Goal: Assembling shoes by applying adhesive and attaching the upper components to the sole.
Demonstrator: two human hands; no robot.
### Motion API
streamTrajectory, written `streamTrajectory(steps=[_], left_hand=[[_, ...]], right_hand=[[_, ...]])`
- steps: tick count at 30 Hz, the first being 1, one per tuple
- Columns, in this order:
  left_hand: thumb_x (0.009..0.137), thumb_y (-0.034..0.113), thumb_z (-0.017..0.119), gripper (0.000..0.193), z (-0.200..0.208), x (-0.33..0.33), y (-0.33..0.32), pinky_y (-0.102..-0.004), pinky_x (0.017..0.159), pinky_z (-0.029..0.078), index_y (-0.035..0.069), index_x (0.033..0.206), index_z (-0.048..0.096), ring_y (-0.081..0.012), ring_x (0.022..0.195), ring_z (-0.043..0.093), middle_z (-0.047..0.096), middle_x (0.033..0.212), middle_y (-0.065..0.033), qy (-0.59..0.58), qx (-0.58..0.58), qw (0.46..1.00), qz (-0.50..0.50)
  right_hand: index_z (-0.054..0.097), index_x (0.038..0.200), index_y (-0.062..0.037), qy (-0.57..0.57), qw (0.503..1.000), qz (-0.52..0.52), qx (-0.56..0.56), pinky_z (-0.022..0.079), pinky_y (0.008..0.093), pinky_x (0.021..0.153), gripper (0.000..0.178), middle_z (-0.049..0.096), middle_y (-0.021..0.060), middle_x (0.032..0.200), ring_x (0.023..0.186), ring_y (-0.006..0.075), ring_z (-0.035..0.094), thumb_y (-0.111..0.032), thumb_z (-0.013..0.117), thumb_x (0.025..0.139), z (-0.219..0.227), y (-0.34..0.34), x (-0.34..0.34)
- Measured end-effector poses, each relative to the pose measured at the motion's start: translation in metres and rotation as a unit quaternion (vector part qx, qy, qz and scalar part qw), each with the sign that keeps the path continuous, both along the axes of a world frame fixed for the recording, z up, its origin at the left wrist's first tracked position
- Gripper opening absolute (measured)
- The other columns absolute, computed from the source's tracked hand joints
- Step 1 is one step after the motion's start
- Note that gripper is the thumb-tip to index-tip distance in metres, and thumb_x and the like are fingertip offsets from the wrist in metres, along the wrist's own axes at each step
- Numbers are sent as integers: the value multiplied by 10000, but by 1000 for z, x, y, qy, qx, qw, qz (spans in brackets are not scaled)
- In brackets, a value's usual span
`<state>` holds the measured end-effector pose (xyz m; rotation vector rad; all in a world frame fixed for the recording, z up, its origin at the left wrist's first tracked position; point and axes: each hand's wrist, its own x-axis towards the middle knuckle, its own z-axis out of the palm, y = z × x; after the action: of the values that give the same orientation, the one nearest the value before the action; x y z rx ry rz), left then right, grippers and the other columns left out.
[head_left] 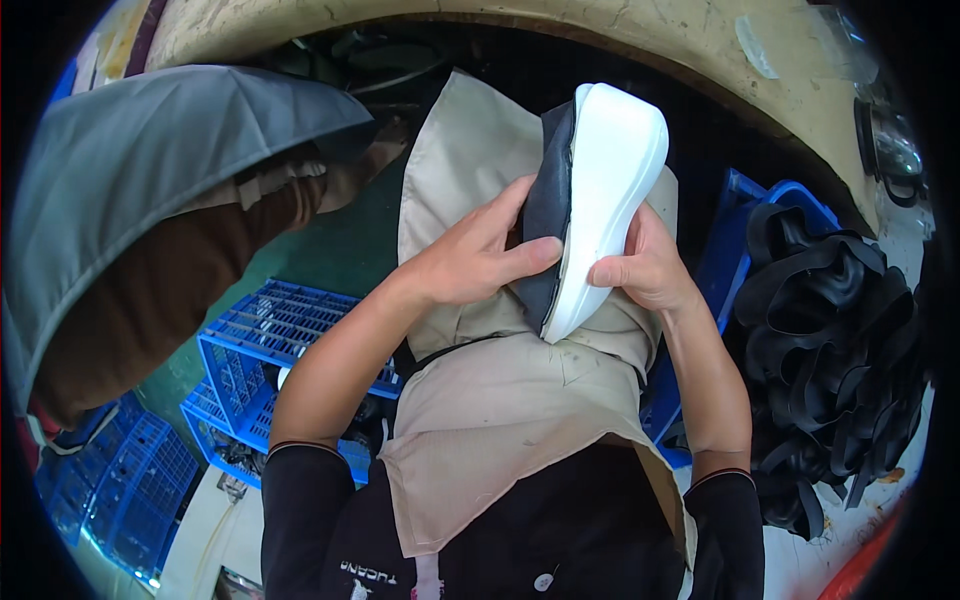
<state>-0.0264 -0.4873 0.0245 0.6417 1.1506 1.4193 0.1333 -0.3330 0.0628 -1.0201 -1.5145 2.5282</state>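
Observation:
Both hands hold a wedge-shaped shoe between them above my lap. Its thick sole [615, 150] is white and faces up to the right, while the dark fabric upper [545, 230] is on the left side. My left hand [490, 250] is closed on the upper, its thumb pressing near the seam where upper and sole meet. From the other side my right hand [650, 265] grips the white sole, thumb on its face and fingers hidden behind. Under the shoe, a beige apron [500, 390] covers my lap.
A worn, curved tabletop [600, 15] runs across the far side. At right, many black curved strips or shoe parts [830, 340] are heaped by a blue bin [735, 230]. Blue crates [270, 320] stand at left, near another person's grey apron [180, 140].

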Motion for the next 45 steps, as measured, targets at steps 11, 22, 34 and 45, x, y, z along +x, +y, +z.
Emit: streamTrajectory(steps=[11,22,34,45], left_hand=[[890,309,751,773,-4,-27,-2,-415,996,462,-61,1466,391,-316,1146,577,585,1288,-244,-13,-41,996,-84],[896,298,737,758,130,-63,97,-425,1002,464,-65,1462,390,-325,1130,581,575,1289,-254,423,53,898,107],[1005,359,615,552,53,-77,89,-385,937,477,-69,1311,448,-260,1043,592,587,1206,-224,135,-96,975,151],[1024,404,591,595,7,-74,62,-375,898,493,-78,1333,430,-248,986,602,604,1156,-217,181,-141,964,134]], right_hand=[[417,1436,25,-49,998,-45,13,487,443,1013,990,584,212,1317,1152,344,596,-142,880,577,-20,-16,-23],[256,1564,23,174,968,-161,86,452,389,1045,964,508,235,1414,1261,299,541,-527,716,920,87,38,-86],[660,1219,55,-30,975,-128,180,528,261,850,400,723,118,1047,905,150,655,-277,659,996,38,55,-64],[649,1185,29,87,953,-289,-39,551,235,821,249,732,108,1034,861,120,678,-17,671,942,-19,12,-100]])
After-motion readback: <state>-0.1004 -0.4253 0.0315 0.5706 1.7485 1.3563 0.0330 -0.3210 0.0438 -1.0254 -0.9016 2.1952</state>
